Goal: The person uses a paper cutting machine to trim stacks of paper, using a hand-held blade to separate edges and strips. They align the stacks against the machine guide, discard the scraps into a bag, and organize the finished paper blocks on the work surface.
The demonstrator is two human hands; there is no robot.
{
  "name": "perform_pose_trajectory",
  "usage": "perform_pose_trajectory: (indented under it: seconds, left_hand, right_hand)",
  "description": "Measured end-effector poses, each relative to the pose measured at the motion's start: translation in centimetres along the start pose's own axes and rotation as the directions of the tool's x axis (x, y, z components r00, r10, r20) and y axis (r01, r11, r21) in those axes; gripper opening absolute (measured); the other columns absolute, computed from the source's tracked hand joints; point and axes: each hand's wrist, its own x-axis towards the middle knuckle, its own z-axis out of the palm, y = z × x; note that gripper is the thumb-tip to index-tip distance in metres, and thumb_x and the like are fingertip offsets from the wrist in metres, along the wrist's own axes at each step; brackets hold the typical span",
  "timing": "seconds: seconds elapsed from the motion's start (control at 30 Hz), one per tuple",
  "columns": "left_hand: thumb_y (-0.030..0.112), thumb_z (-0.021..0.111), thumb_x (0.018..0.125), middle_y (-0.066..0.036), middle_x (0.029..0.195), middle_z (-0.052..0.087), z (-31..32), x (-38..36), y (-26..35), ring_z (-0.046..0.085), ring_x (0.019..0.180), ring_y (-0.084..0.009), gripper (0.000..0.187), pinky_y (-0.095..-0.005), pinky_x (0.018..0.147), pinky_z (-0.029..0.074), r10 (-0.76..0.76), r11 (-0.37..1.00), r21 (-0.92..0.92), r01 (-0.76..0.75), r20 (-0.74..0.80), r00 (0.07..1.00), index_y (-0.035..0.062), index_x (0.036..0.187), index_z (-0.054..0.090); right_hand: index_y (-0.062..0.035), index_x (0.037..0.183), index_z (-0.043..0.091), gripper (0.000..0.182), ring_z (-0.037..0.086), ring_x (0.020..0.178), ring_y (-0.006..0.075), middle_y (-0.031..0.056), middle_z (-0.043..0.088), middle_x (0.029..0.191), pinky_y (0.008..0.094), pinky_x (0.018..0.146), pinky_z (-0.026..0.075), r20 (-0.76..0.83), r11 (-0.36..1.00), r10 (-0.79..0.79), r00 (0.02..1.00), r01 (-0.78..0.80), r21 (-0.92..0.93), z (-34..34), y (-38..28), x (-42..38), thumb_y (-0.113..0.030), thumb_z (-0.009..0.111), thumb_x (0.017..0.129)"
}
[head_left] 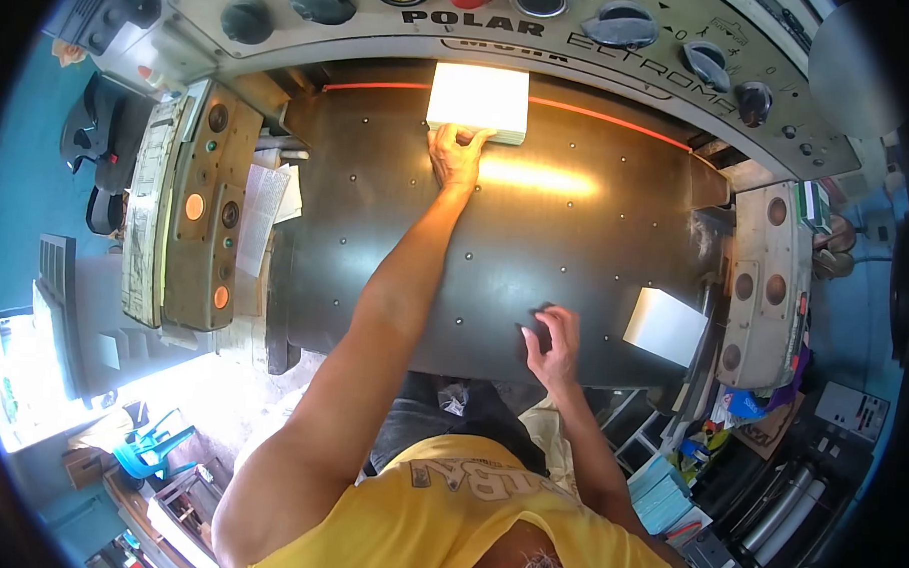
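Note:
My left hand (455, 156) reaches far across the dark metal table (395, 272) of the cutting machine. Its curled fingers press against the near edge of a thick stack of white paper (478, 95), at the left corner. Bright lamplight falls on the stack, whose far end lies beneath the machine's front panel. Closer to my body, my right hand (555, 348) hovers over the table's front part. Its thumb and fingers are apart and hold nothing. To its right, a smaller white paper stack (665, 326) sits at an angle near the table edge.
Above the table runs the control panel (474, 24) with knobs and buttons. A red line (620, 122) crosses the back of the table. Side housings (205, 205) stand left and right (760, 285). Loose printed sheets (264, 207) lie at the left; a blue chair (157, 442) stands behind.

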Motion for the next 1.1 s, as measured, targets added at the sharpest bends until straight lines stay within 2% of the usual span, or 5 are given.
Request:
perform_pose_trajectory:
  seconds: [0.13, 0.17, 0.27, 0.63, 1.1]
  left_hand:
    - [0.025, 0.095, 0.066, -0.004, 0.072, 0.062, -0.1, -0.1, 0.5, 0.052, 0.079, -0.0240, 0.042, -0.0404, 0.073, 0.047, -0.018, 1.000, 0.001, 0.018, 0.010, 1.000, 0.0061, 0.065, 0.058]
    - [0.026, 0.095, 0.065, -0.004, 0.072, 0.062, -0.1, 0.2, 0.6, 0.052, 0.079, -0.0244, 0.042, -0.0405, 0.073, 0.046, 0.001, 1.000, 0.016, -0.001, 0.004, 1.000, 0.0061, 0.066, 0.058]
    - [0.031, 0.096, 0.064, -0.004, 0.075, 0.062, -0.2, -0.1, 0.6, 0.052, 0.080, -0.0256, 0.046, -0.0408, 0.073, 0.046, 0.036, 0.998, 0.059, -0.035, -0.005, 0.999, 0.0062, 0.069, 0.058]
    - [0.033, 0.095, 0.062, -0.004, 0.076, 0.061, -0.1, 0.0, 0.5, 0.052, 0.082, -0.0284, 0.047, -0.0432, 0.077, 0.046, -0.071, 0.997, 0.012, 0.071, 0.040, 0.997, 0.0071, 0.070, 0.056]
    - [0.034, 0.095, 0.061, -0.004, 0.077, 0.061, 0.0, 0.1, 0.7, 0.053, 0.083, -0.0283, 0.047, -0.0427, 0.076, 0.048, -0.075, 0.997, 0.019, 0.074, 0.031, 0.997, 0.0077, 0.069, 0.057]
  right_hand:
    - [-0.0033, 0.115, 0.061, 0.042, 0.055, 0.109, 0.0383, 0.0176, 0.055, 0.118, 0.0487, 0.093, 0.047, 0.077, 0.980, -0.039, 0.996, 0.053, -0.193, 0.0, 0.4, -1.5, -0.019, 0.079, 0.080]
    - [-0.0042, 0.120, 0.059, 0.049, 0.053, 0.111, 0.0391, 0.0187, 0.053, 0.120, 0.0500, 0.094, 0.044, 0.095, 0.963, -0.046, 0.994, 0.070, -0.262, 0.5, 0.4, -1.5, -0.027, 0.079, 0.080]
    - [-0.0038, 0.120, 0.059, 0.051, 0.053, 0.110, 0.0391, 0.0193, 0.053, 0.120, 0.0500, 0.093, 0.044, 0.111, 0.948, -0.029, 0.993, 0.063, -0.313, 0.7, 0.1, -1.4, -0.030, 0.079, 0.081]
    - [-0.0043, 0.122, 0.057, 0.053, 0.051, 0.109, 0.0399, 0.0205, 0.051, 0.120, 0.0522, 0.093, 0.043, 0.156, 0.913, -0.014, 0.988, 0.076, -0.400, 1.4, 0.1, -1.1, -0.036, 0.075, 0.084]
    - [-0.0028, 0.123, 0.056, 0.054, 0.050, 0.109, 0.0408, 0.0215, 0.050, 0.119, 0.0527, 0.093, 0.042, 0.177, 0.915, -0.002, 0.984, 0.073, -0.397, 1.3, 0.0, -0.7, -0.036, 0.074, 0.085]
